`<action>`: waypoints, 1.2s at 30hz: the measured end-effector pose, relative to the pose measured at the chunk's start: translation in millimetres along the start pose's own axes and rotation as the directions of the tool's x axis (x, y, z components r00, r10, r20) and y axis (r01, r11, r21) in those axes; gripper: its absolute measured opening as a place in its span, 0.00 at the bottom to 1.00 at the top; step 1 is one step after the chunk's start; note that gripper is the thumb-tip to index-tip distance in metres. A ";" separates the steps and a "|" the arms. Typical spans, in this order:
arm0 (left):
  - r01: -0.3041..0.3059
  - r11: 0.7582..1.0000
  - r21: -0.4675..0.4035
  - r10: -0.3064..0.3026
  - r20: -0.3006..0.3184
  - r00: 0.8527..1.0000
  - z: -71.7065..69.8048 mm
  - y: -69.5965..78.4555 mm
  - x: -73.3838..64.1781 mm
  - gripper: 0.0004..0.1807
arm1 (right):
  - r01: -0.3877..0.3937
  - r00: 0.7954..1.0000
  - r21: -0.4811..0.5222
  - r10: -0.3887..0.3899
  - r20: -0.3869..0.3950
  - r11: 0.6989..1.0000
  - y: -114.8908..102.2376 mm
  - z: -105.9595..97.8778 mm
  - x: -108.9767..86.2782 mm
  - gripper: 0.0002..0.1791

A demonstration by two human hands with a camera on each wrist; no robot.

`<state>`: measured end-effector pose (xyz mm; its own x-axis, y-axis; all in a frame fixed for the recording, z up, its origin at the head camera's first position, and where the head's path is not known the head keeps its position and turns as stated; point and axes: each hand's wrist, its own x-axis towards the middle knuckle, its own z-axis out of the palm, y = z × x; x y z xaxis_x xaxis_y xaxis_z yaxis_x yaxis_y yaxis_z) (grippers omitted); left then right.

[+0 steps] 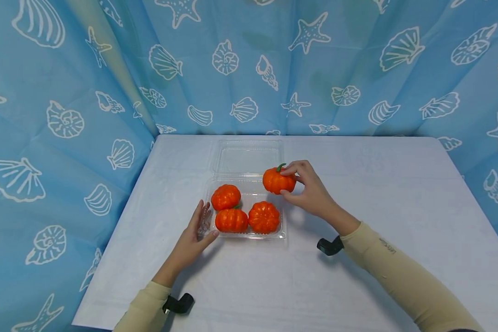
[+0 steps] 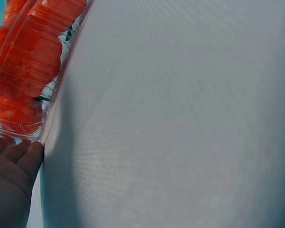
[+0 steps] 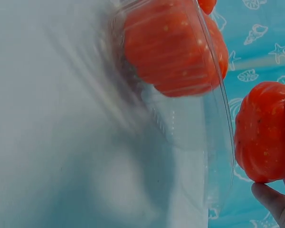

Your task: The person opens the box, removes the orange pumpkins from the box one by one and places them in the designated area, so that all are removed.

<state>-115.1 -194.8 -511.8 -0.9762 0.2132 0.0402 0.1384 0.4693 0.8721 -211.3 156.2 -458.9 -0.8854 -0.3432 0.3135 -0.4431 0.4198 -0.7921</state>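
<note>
My right hand pinches a small orange pumpkin with a green stem between thumb and fingers, above the back right part of a clear plastic clamshell box. In the right wrist view this pumpkin is level with the box's rim or higher. Three more orange pumpkins sit in the box: one at the back left, one at the front left, one at the front right. My left hand rests against the box's left side, fingers along the wall and thumb at the front left corner.
The box's clear lid lies folded back behind it on the white-covered table. A blue curtain with shell prints hangs behind the table and along its left side. A dark wrist device sits under each forearm.
</note>
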 end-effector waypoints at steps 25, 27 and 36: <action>0.006 1.000 0.013 -0.006 0.006 1.000 -0.8 0.4 0.6 0.54 | -0.147 0.985 -0.083 0.138 -0.104 0.986 49.4 -31.5 -16.3 0.22; 0.003 1.000 0.007 -0.003 0.006 1.000 -0.8 0.2 0.5 0.53 | -0.161 0.982 -0.090 0.151 -0.109 0.983 56.5 -32.7 -17.3 0.21; 0.013 1.000 0.000 -0.013 0.003 1.000 -1.9 1.6 0.3 0.53 | -0.156 0.985 -0.120 0.144 -0.098 0.981 76.6 -35.0 -17.7 0.21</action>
<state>-115.4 -195.5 -509.5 -0.9774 0.2094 0.0278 0.1259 0.4719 0.8726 -234.5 223.9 -506.8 -0.9495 -0.1953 0.2454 -0.3135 0.5657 -0.7627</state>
